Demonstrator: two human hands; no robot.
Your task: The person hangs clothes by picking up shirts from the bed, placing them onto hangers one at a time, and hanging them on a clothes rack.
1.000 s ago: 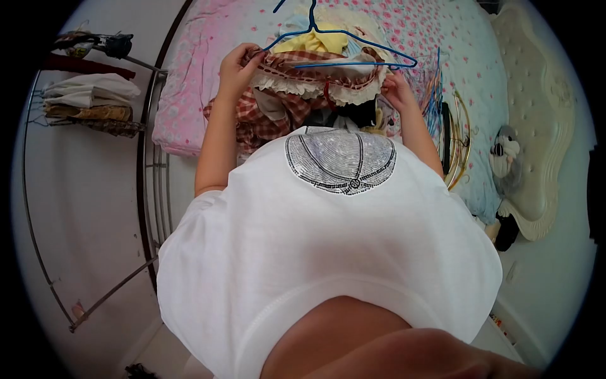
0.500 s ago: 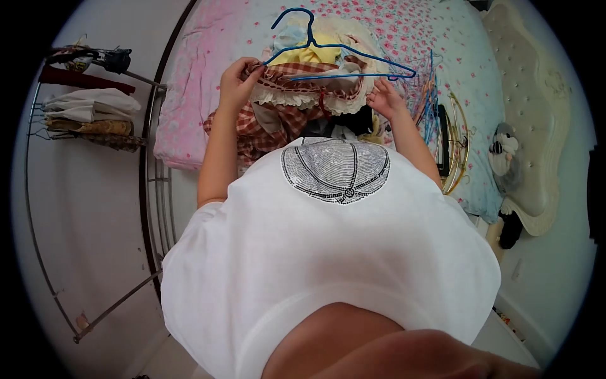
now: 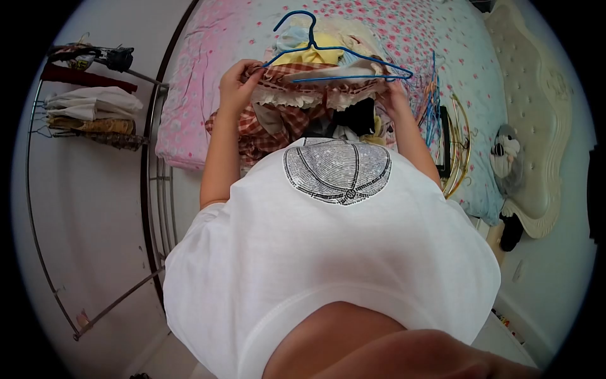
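Note:
A blue clothes hanger (image 3: 312,45) lies across the top of a red-and-white checked garment (image 3: 278,123) with a frilled lace edge, its hook up. My left hand (image 3: 241,79) is closed around the garment's edge at the hanger's left end. At the other end my right hand (image 3: 392,96) pinches the garment's edge just under the hanger's right corner; its fingertips are partly hidden by cloth. Beneath and behind lie a yellow cloth (image 3: 319,50) and a black cloth (image 3: 356,116).
The clothes lie on a bed (image 3: 189,95) with a flowered cover. Several spare hangers (image 3: 464,145) are heaped to the right, before the padded headboard (image 3: 527,120). At the left a metal rack (image 3: 31,189) holds hanging clothes (image 3: 95,104).
My right hand has gone from spread fingers below the hanger to gripping the garment's edge, drawing it rightward along the hanger. My left hand has kept its hold.

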